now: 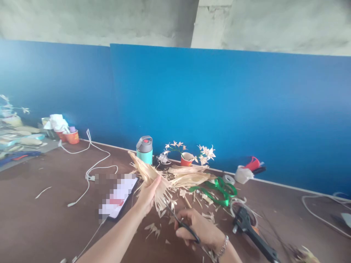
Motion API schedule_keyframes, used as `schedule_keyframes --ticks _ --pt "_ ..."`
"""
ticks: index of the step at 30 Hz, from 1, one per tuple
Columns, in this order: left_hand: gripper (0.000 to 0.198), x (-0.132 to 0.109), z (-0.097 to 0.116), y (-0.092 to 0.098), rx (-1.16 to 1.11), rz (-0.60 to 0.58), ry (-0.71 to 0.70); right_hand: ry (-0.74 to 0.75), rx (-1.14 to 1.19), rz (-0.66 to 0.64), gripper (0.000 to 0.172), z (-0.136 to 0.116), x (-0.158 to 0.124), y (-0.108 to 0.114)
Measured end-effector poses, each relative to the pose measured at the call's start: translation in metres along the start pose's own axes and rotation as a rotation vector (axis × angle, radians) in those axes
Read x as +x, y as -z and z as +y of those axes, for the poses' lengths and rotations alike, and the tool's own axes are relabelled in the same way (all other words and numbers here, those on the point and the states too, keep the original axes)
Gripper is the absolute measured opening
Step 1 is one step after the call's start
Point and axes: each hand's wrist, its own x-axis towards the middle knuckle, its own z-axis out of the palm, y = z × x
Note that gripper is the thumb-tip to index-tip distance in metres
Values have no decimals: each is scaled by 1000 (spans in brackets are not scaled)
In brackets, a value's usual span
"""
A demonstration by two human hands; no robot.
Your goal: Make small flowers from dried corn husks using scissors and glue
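Observation:
My left hand (149,195) is closed around a pale dried corn husk (146,171), whose lower right edge is cut into a fringe of narrow points. In my right hand (199,226) are black-handled scissors (188,230), their blades pointing up and left toward the fringe. Whether the blades touch the husk I cannot tell. Beneath both hands lie small husk scraps (153,229) on the brown table. More whole husks (189,178) rest just beyond, beside a loose green ribbon (223,190).
A teal bottle (144,155) stands behind the husk, and a red cup (187,159) with husk flowers is to its right. The phone (120,197) with a white cable lies left. A black clamp-like tool (253,232) and tape roll (228,179) are right. A blue partition (219,109) rises behind.

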Motion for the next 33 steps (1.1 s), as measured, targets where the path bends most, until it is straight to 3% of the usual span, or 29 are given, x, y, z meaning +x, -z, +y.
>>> schedule_keyframes --ticks 21,33 --pt "31 -1 -3 0 -40 -42 28 53 -44 67 12 -12 -3 -4" --pt "35 -1 -3 1 7 -2 -85 26 -85 164 11 -22 -3 -9"
